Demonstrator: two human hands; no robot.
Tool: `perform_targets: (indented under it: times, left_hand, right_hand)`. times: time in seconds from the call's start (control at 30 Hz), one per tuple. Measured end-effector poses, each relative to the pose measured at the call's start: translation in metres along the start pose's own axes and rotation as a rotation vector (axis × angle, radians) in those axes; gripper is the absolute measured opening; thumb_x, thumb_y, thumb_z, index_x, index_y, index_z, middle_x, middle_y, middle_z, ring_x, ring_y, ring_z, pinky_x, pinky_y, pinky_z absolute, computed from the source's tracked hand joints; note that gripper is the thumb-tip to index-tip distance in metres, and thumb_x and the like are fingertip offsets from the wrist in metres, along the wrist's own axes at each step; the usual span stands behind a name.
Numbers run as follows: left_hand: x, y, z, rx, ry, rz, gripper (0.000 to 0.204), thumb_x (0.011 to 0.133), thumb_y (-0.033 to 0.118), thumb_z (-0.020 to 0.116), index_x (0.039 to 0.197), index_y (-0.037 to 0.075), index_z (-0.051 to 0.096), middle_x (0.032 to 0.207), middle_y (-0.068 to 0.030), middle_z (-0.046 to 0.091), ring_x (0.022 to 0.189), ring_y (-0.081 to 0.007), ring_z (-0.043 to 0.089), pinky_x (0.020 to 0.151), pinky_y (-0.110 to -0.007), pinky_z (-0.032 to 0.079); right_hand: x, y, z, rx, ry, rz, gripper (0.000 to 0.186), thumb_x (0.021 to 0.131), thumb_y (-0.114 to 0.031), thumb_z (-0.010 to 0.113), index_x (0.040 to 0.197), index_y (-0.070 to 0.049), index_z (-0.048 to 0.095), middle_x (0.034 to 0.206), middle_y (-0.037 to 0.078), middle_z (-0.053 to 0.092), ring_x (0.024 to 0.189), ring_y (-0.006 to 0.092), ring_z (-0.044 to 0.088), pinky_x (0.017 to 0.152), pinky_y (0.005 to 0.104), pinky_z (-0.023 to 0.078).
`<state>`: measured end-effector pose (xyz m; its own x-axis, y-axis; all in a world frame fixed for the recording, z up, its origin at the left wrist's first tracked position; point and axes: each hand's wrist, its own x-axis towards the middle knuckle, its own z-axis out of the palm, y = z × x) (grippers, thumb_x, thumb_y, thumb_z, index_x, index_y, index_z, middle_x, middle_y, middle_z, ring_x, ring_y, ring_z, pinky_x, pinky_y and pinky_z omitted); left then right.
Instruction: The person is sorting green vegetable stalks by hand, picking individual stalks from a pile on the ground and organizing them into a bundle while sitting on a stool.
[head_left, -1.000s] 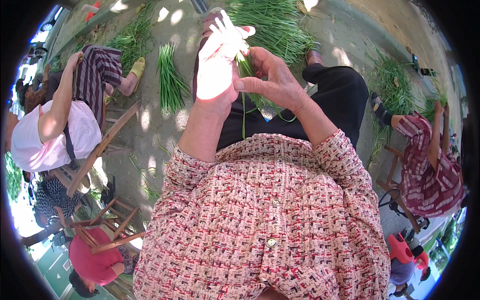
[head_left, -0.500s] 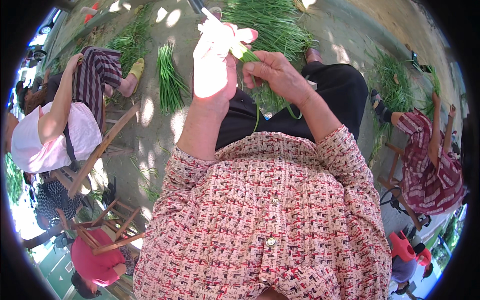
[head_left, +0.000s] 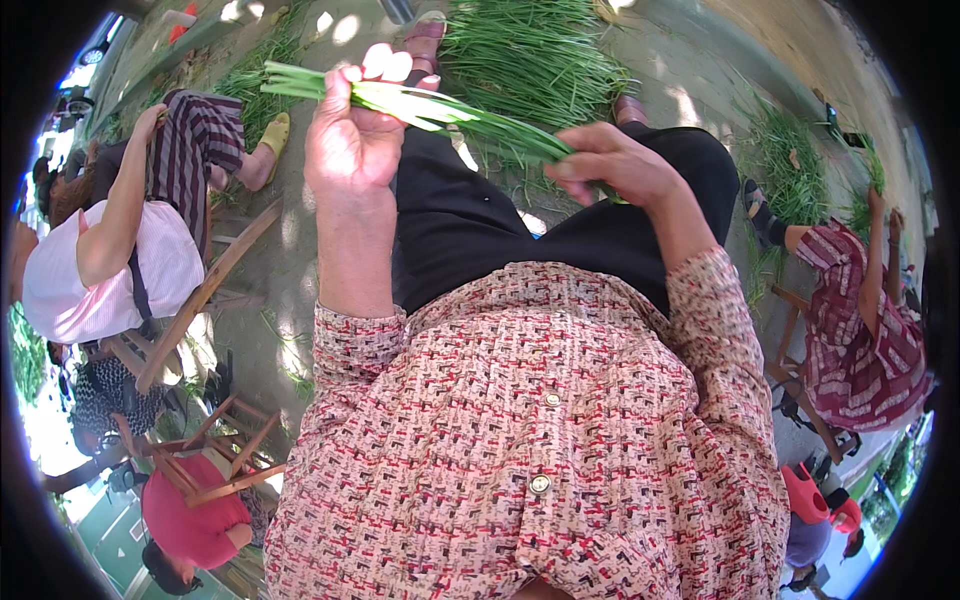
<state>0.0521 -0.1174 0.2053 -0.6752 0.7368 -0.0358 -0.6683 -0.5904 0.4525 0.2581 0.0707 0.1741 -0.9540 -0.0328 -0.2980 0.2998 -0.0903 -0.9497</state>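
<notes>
A small bunch of chives [head_left: 460,115] stretches between my two hands, its pale stem ends sticking out to the left and its darker green leaves running right. My left hand [head_left: 350,145], palm up, is closed around the bunch near the stem end, with sunlight on the fingertips. My right hand [head_left: 625,165] is closed on the leaf end over my right thigh. Beyond my hands a large pile of chives [head_left: 530,55] lies on the ground between my feet.
Loose greens [head_left: 785,160] lie to the right and more greens [head_left: 265,80] at far left. A person in a pink top [head_left: 130,260] sits at left by a wooden chair [head_left: 210,295]. Another in a maroon patterned outfit [head_left: 860,330] sits at right.
My hands have moved apart, left hand leftward and right hand rightward and lower. The bunch now lies nearly level between them. My left hand now covers the separate bunch on the ground.
</notes>
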Motion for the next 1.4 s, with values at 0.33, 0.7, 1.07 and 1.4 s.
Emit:
perform_targets:
  times: [0.33, 0.7, 1.07, 1.4]
  left_hand:
    - [-0.004, 0.019, -0.035, -0.176, 0.411, 0.054, 0.029, 0.1, 0.024, 0.036, 0.09, 0.002, 0.05, 0.107, -0.0146, 0.064, 0.083, -0.0292, 0.066, 0.096, -0.063, 0.039]
    - [-0.001, 0.018, -0.024, -0.157, 0.335, 0.009, 0.028, 0.1, 0.025, 0.036, 0.089, 0.004, 0.051, 0.1, -0.0169, 0.062, 0.088, -0.0296, 0.06, 0.086, -0.062, 0.044]
    - [-0.002, 0.004, -0.021, -0.124, 0.339, -0.017, 0.03, 0.1, 0.026, 0.035, 0.088, 0.004, 0.052, 0.101, -0.0159, 0.062, 0.093, -0.0295, 0.059, 0.086, -0.063, 0.045]
    - [-0.006, 0.008, -0.031, -0.204, 0.27, -0.044, 0.03, 0.101, 0.028, 0.033, 0.092, 0.005, 0.05, 0.108, -0.0151, 0.062, 0.093, -0.03, 0.061, 0.083, -0.062, 0.047]
  right_hand:
    - [-0.077, 0.023, -0.021, 0.063, 0.311, 0.004, 0.034, 0.084, -0.022, 0.064, 0.107, 0.004, 0.063, 0.087, 0.004, 0.064, 0.08, 0.0087, 0.058, 0.072, 0.0226, 0.045]
    - [-0.047, 0.002, 0.015, -0.423, 0.784, -0.366, 0.018, 0.081, -0.004, 0.065, 0.099, -0.002, 0.066, 0.088, 0.003, 0.061, 0.079, 0.0096, 0.056, 0.07, 0.0221, 0.044]
    - [-0.007, -0.008, 0.042, -0.81, 0.709, -0.538, 0.013, 0.079, -0.016, 0.067, 0.09, -0.01, 0.069, 0.085, 0.005, 0.061, 0.072, 0.0222, 0.061, 0.063, 0.0321, 0.049]
    - [-0.005, -0.011, 0.049, -0.86, 0.574, -0.429, 0.017, 0.081, -0.015, 0.067, 0.096, -0.008, 0.069, 0.082, 0.006, 0.063, 0.072, 0.022, 0.062, 0.065, 0.0308, 0.049]
